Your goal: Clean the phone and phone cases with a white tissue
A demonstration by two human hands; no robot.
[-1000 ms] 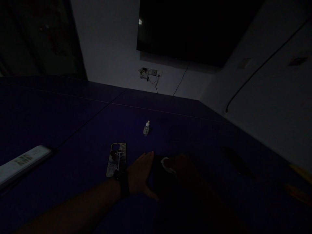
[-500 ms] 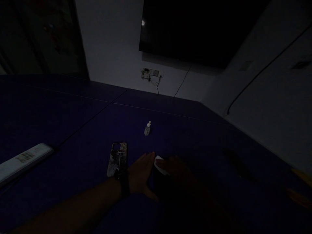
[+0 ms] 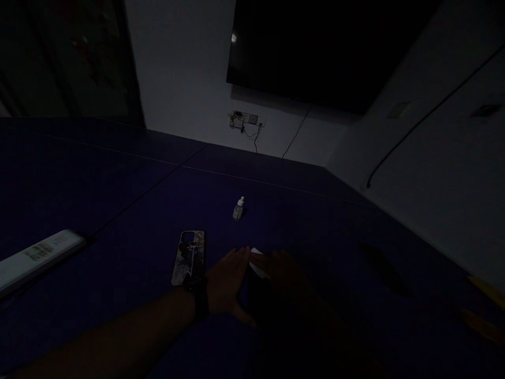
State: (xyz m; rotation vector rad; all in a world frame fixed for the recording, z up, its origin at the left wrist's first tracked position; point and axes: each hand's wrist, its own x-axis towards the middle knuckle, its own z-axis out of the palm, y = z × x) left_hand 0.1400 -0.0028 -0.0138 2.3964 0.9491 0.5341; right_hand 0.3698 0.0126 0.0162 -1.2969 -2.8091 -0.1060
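My left hand (image 3: 229,281) lies flat on the dark blue surface with its fingers stretched forward and thumb out to the side. A dark watch (image 3: 200,297) is on its wrist. My right hand (image 3: 282,271), mostly lost in shadow, is on a small white piece (image 3: 258,267) that looks like tissue or cloth. Its fingertips touch or nearly touch those of the left hand. A patterned phone case (image 3: 189,259) lies just left of my left hand. Beyond both hands a small clear dropper bottle (image 3: 237,211) with a white top stands upright.
A long white box-like object (image 3: 39,258) lies at the left. At the right are a dark long shape (image 3: 384,268) and an orange-yellow object (image 3: 483,323), both dim. A wall with sockets (image 3: 244,120), cables and a large dark screen (image 3: 307,52) bounds the far side.
My right hand has shifted slightly left and forward over the white piece, covering more of it and closing in on my left fingertips. My left hand has stayed put.
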